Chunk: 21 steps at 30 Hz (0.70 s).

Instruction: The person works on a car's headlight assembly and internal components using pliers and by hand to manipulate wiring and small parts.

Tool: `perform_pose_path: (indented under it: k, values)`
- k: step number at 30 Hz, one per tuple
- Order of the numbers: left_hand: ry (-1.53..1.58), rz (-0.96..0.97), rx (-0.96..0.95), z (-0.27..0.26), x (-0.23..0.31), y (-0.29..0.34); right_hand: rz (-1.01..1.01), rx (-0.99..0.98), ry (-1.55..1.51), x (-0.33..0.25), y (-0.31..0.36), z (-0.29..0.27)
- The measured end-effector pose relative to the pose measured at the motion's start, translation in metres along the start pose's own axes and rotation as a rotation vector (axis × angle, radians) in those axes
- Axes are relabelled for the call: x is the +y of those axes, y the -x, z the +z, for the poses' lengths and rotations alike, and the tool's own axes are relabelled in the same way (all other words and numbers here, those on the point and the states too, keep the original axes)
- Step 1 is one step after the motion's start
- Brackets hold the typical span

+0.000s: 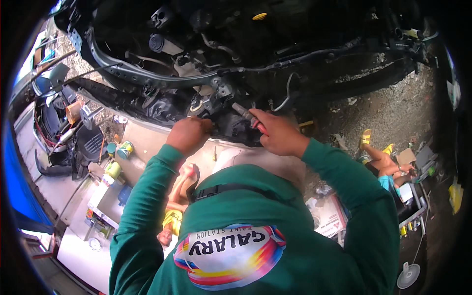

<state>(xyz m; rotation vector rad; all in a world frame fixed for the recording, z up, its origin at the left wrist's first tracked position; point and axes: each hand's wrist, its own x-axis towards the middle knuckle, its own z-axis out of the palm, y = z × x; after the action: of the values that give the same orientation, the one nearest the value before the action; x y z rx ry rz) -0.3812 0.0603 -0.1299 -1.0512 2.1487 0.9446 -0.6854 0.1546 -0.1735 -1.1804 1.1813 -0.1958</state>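
My right hand [281, 133] is wrapped round red-handled pliers [241, 110]. Their metal jaws point up and left toward a metal bracket [223, 89] at the front of a car's engine bay. To the left, my left hand [189, 135] is closed at the car's front edge, its fingertips tucked among dark parts. Whatever it pinches is too small or hidden to tell. Just above it sits a round, pale fitting [197, 105]. A curved metal crossbar [142, 73] runs over both hands, and a thin bent tube [286, 98] rises right of the pliers.
A person in yellow [173, 219] is low on the left; another [388, 164] sits at right beside a tool stand. Paint cans [125, 150], a white box [105, 199] and black car parts [88, 145] lie left. Gravel [388, 108] covers the ground at right.
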Motion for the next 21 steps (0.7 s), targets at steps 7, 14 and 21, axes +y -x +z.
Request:
perform_pose_path:
  k: [7, 14, 21]
  values:
    - [-0.143, -0.014, -0.263, -0.015, 0.003, -0.022, -0.099, -0.117, -0.004, 0.009, -0.022, -0.003]
    - [-0.051, -0.158, -0.193, -0.008, 0.015, -0.010, 0.001, -0.376, -0.022, 0.004, -0.039, -0.026]
    - [0.065, -0.242, -0.197, -0.014, 0.018, -0.008, 0.026, -0.390, -0.006, 0.014, -0.048, -0.035]
